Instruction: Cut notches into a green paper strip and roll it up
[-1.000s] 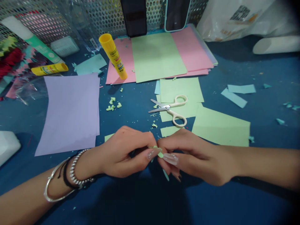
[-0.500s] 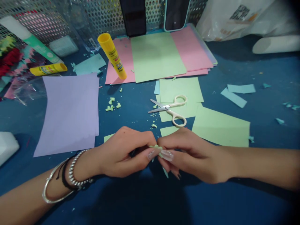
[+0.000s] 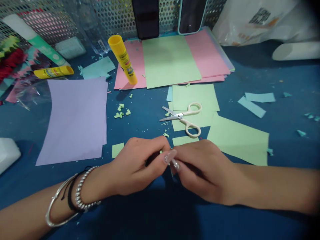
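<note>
My left hand (image 3: 145, 165), with bracelets on its wrist, pinches a small light-green paper piece (image 3: 161, 152), mostly hidden by the fingers. Against its fingertips, my right hand (image 3: 205, 170) is closed in a pinch at the same piece. Just beyond the hands, white-handled scissors (image 3: 179, 116) lie with blades apart on light-green sheets (image 3: 237, 140). Small green paper cut-outs (image 3: 121, 111) are scattered left of the scissors. A light-green square (image 3: 117, 150) lies beside my left hand.
Purple paper (image 3: 77, 120) lies at left. An upright yellow glue stick (image 3: 123, 60) stands by stacked pink paper (image 3: 207, 55). Two phones (image 3: 146, 18) lean on a mesh rack. Blue paper strips (image 3: 260, 97) lie at right, below a plastic bag (image 3: 240, 26).
My right hand has shifted slightly down and turned, with its lower fingers now tucked out of sight. Less of the small green piece shows between the fingertips. The view has shifted slightly.
</note>
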Demonstrator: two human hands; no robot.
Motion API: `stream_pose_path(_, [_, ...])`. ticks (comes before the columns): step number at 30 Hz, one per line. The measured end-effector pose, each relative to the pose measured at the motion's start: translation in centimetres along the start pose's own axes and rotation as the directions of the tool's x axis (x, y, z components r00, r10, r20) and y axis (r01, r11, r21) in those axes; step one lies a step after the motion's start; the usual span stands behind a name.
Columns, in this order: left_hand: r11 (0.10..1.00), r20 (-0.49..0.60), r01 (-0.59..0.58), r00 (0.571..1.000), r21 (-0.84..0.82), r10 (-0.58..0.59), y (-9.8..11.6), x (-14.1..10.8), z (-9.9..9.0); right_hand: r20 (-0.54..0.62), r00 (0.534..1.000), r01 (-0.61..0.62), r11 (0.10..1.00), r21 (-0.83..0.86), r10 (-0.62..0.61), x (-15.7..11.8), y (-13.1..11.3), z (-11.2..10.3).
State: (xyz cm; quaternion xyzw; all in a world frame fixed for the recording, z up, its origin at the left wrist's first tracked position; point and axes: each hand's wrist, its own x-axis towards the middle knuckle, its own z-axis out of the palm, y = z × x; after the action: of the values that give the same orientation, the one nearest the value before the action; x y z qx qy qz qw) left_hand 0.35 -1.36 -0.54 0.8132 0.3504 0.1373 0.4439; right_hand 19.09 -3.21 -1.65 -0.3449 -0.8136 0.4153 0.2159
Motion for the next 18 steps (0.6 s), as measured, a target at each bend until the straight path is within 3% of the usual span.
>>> stream_pose_path(4, [0.988, 0.059, 0.075, 0.996, -0.138, -0.067, 0.07, 0.21, -0.53, 0.006, 0.991, -0.132, 0.974, 0.184, 0.133, 0.56, -0.01, -0.72])
stream_pose_path(7, [0.978, 0.038, 0.083, 0.996, -0.193, -0.077, 0.05, 0.24, -0.44, 0.045, 0.984, -0.177, 0.944, 0.277, 0.171, 0.8, 0.0, -1.02])
stream_pose_path(13, [0.954, -0.032, 0.066, 0.996, -0.293, -0.079, 0.03, 0.21, -0.01, 0.058, 0.993, -0.117, 0.919, 0.377, 0.103, 0.44, -0.07, -1.0])
stream_pose_path(18, [0.93, 0.01, 0.103, 0.994, -0.354, -0.106, -0.12, 0.24, -0.31, -0.025, 0.989, -0.121, 0.887, 0.445, 0.147, 0.18, -0.12, -0.56])
